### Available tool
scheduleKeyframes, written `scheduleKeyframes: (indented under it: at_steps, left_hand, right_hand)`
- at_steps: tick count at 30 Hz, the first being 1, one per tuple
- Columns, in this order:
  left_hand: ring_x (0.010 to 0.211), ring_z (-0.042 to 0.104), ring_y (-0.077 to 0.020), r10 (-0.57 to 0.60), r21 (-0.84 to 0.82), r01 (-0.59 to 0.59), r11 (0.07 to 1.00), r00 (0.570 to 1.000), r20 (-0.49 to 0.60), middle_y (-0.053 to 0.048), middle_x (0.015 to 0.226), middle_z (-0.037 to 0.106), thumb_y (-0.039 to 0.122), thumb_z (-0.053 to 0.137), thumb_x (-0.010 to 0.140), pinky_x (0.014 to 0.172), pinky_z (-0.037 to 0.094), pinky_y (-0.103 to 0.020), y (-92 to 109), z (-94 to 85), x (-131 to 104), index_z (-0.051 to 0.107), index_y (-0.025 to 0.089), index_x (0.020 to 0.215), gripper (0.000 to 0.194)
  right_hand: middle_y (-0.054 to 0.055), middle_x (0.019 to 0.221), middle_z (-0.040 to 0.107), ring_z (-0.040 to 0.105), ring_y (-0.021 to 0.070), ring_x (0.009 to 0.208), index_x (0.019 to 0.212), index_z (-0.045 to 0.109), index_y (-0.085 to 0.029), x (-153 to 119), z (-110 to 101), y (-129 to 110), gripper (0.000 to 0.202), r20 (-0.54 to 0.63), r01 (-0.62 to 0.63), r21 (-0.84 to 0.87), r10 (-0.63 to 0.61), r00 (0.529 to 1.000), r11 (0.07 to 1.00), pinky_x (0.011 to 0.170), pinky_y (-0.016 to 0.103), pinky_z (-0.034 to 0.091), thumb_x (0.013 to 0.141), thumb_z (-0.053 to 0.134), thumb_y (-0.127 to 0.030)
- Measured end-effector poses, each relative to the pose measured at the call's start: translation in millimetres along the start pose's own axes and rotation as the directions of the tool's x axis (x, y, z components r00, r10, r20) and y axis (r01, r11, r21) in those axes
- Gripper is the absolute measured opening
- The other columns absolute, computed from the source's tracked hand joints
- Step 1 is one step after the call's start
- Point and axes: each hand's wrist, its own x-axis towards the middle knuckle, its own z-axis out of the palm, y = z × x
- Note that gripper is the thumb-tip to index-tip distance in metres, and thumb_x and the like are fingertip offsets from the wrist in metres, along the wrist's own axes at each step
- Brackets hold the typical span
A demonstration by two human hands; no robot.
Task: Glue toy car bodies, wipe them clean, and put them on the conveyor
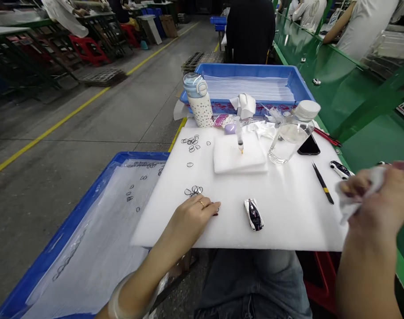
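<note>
1. Head view, right side: my right hand (pixel 384 195), blurred, is closed around a crumpled white piece of soft cloth or tissue (pixel 377 178), just off the board's right edge. The wad looks light and limp; I judge that it bunches easily and is best gripped in the middle of its folds.

2. Head view, left of centre: my left hand (pixel 192 217) rests on the white foam board (pixel 288 235), fingers bent and close together. I cannot tell whether anything is pinched beneath the fingertips.

3. Head view, beside my left hand: a cluster of thin black rings (pixel 195 190) lies just beyond my knuckles. They appear nearly weightless and probably flexible; a single rim seems the proper place to pinch.

4. Head view, front middle: a small, glossy white-and-black toy car (pixel 254 215) lies on the board, to the right of my left hand and apart from it. I judge it light, stiff and somewhat slippery, its finish liable to scratch; both flanks at mid-body offer the surest hold.

5. Head view, right part of the board: black tweezers with a yellow band (pixel 322 183) lie with their narrow tips pointing away from me.
</note>
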Motion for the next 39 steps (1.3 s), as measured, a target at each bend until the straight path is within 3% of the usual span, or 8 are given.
scheduleKeyframes:
  at_steps: [5,8,12,17,26,30,33,39]
  left_hand:
    - [0.075,0.067,-0.0254,-0.047,-0.082,0.046,0.996,0.999,-0.018,-0.010,0.085,0.070,0.007,0.042,0.095,0.061,0.058,-0.038,-6.1,4.4,2.2,0.071,0.012,0.097,0.030]
    - [0.082,0.070,-0.0238,-0.212,-0.352,0.177,0.919,0.975,-0.062,-0.008,0.092,0.073,0.022,0.052,0.096,0.074,0.060,-0.038,-13.9,0.0,6.6,0.073,0.020,0.098,0.021]
    - [0.122,0.061,-0.0312,-0.549,-0.647,0.434,0.627,0.835,0.029,-0.011,0.131,0.065,0.040,0.063,0.089,0.103,0.051,-0.048,-24.5,-10.7,27.3,0.076,0.024,0.096,0.022]
    - [0.139,0.044,-0.0368,-0.604,-0.776,0.513,0.367,0.766,0.220,-0.018,0.144,0.054,0.055,0.072,0.078,0.113,0.039,-0.055,-26.4,-6.8,52.9,0.078,0.019,0.093,0.040]
    - [0.119,0.062,-0.0293,-0.712,-0.845,0.412,0.342,0.701,0.054,-0.013,0.123,0.068,0.048,0.074,0.082,0.105,0.049,-0.045,5.5,-2.9,34.3,0.078,0.020,0.092,0.030]
    - [0.077,0.070,-0.0149,-0.672,-0.976,0.146,-0.162,0.708,0.217,-0.005,0.085,0.075,0.041,0.079,0.083,0.076,0.060,-0.024,57.4,8.7,28.5,0.079,0.023,0.091,0.021]
    - [0.067,0.068,-0.0096,-0.585,-0.844,-0.005,-0.536,0.722,0.368,-0.003,0.077,0.073,0.041,0.084,0.077,0.067,0.058,-0.016,88.6,21.9,32.9,0.079,0.021,0.083,0.021]
    - [0.067,0.070,-0.0074,-0.535,-0.730,-0.068,-0.680,0.727,0.431,0.000,0.076,0.075,0.037,0.089,0.072,0.068,0.057,-0.012,102.2,34.4,34.0,0.080,0.022,0.082,0.020]
  right_hand:
    - [-0.003,0.056,0.045,0.036,0.0111,0.048,0.076,0.059,-0.021,-15.2,60.1,-3.9,0.029,0.555,-0.020,-0.136,0.093,0.826,0.990,0.045,0.026,0.027,0.083,0.060,-0.048]
    - [0.005,0.078,0.066,0.049,0.0144,0.059,0.085,0.065,-0.019,-17.0,81.5,10.6,0.030,0.627,0.217,-0.249,-0.014,0.779,0.944,0.054,0.028,0.034,0.088,0.051,-0.045]
    - [0.011,0.124,0.068,0.061,0.0203,0.079,0.088,0.064,-0.020,-16.5,88.3,26.1,0.029,0.690,0.306,-0.227,-0.069,0.721,0.925,0.068,0.033,0.043,0.088,0.049,-0.044]
    - [0.011,0.115,0.071,0.058,0.0182,0.072,0.084,0.064,-0.019,-21.9,86.6,29.1,0.030,0.673,0.230,-0.219,-0.024,0.739,0.948,0.069,0.033,0.044,0.088,0.048,-0.045]
    - [0.001,0.078,0.066,0.045,0.0109,0.056,0.082,0.062,-0.019,-29.0,55.4,11.3,0.025,0.572,0.036,-0.137,0.049,0.819,0.990,0.051,0.024,0.035,0.082,0.069,-0.043]
    - [0.003,0.083,0.071,0.057,0.0125,0.056,0.080,0.055,-0.021,-57.2,22.1,-2.6,0.022,0.645,-0.143,0.088,0.053,0.763,0.986,0.052,0.026,0.047,0.085,0.070,-0.035]
    - [-0.001,0.065,0.066,0.059,0.0136,0.052,0.081,0.059,-0.021,-87.6,12.4,-7.8,0.016,0.685,-0.010,0.034,-0.016,0.729,0.999,0.049,0.024,0.047,0.088,0.069,-0.032]
    - [-0.003,0.058,0.061,0.051,0.0109,0.045,0.091,0.067,-0.023,-122.2,29.2,-10.8,0.007,0.594,0.494,0.101,-0.451,0.667,0.863,0.044,0.024,0.041,0.091,0.062,-0.017]
